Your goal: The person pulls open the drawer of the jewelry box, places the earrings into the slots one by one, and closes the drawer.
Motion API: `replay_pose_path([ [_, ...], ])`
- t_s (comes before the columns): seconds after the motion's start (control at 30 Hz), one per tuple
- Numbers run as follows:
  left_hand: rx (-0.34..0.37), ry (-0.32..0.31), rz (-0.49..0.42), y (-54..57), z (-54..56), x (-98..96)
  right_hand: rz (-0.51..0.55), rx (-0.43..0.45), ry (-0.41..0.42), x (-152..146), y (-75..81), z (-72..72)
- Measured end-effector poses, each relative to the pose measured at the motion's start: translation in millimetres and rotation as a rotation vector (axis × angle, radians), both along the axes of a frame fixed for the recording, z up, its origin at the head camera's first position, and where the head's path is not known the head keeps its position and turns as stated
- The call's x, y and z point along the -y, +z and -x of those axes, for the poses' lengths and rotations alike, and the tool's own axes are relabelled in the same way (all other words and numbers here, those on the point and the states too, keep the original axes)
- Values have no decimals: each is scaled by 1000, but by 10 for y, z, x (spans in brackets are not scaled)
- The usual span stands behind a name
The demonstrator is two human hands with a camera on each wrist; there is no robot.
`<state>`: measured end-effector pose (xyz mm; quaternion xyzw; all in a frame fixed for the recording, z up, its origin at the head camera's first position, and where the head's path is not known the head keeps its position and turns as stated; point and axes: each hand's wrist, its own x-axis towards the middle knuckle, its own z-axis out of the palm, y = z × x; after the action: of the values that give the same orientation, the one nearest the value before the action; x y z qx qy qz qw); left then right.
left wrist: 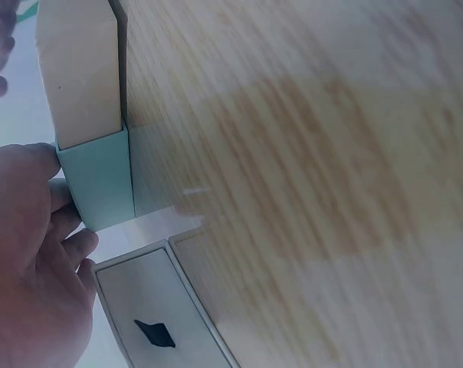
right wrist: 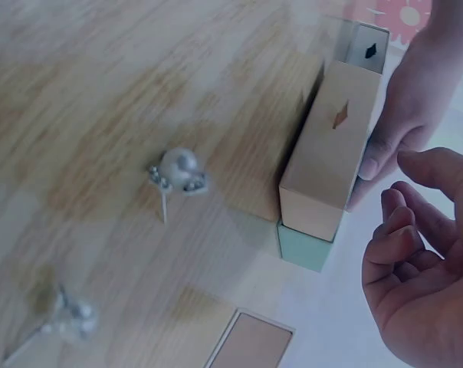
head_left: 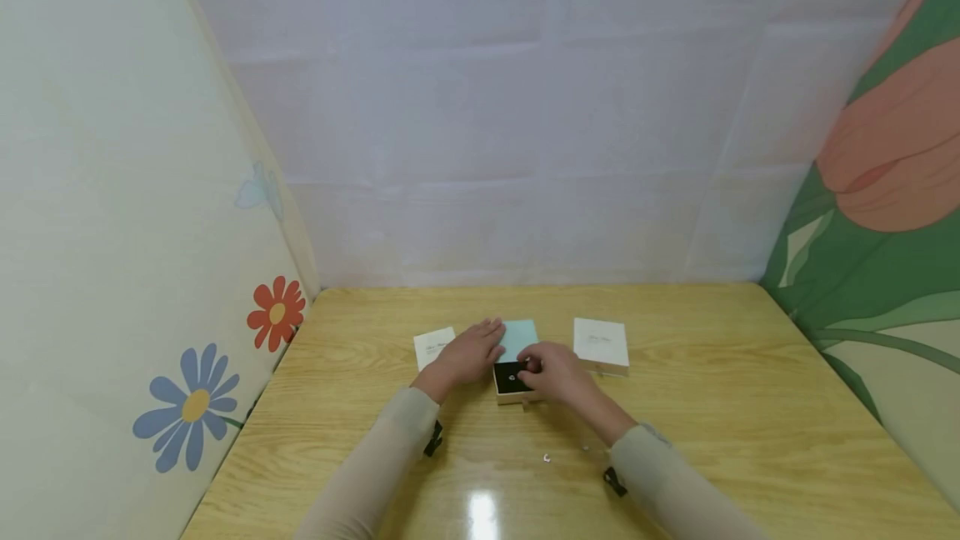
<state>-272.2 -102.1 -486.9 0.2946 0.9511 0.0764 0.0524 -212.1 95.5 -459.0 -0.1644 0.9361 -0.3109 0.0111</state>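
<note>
Box cover (head_left: 517,340), mint-green; drawer (head_left: 513,399), pale beige; insert (head_left: 506,379), black. Left box (head_left: 431,346) and right box (head_left: 601,342), white-topped with grey lettering. Earrings (right wrist: 179,165), pearl-white and silver. Counter (head_left: 712,407), yellow-brown with streaked wood grain. Back cloth (head_left: 525,123), plain pale lilac. Left cloth (head_left: 105,190), cream, printed with blue flower (head_left: 195,406) and red flower (head_left: 277,314), both yellow-centred. Right cloth (head_left: 892,457), coral tulips (head_left: 900,148), green leaves (head_left: 817,265). Garment sleeves (head_left: 367,473), pale beige.

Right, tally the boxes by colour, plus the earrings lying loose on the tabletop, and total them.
White boxes: 2
Teal box, pulled open: 1
Loose earrings: 2
Total: 5
</note>
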Motion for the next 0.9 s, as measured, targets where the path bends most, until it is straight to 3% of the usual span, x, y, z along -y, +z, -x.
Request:
replay_pose_path([
  [0.33,4,6,3,1,0,-8,104,30,-7,-149,72,-187],
  [0.57,-8,6,2,-25,14,-14,204,39,163,-298,25,-341],
  [0.9,-11,-2,6,-38,16,0,95,66,301,-489,-52,-560],
])
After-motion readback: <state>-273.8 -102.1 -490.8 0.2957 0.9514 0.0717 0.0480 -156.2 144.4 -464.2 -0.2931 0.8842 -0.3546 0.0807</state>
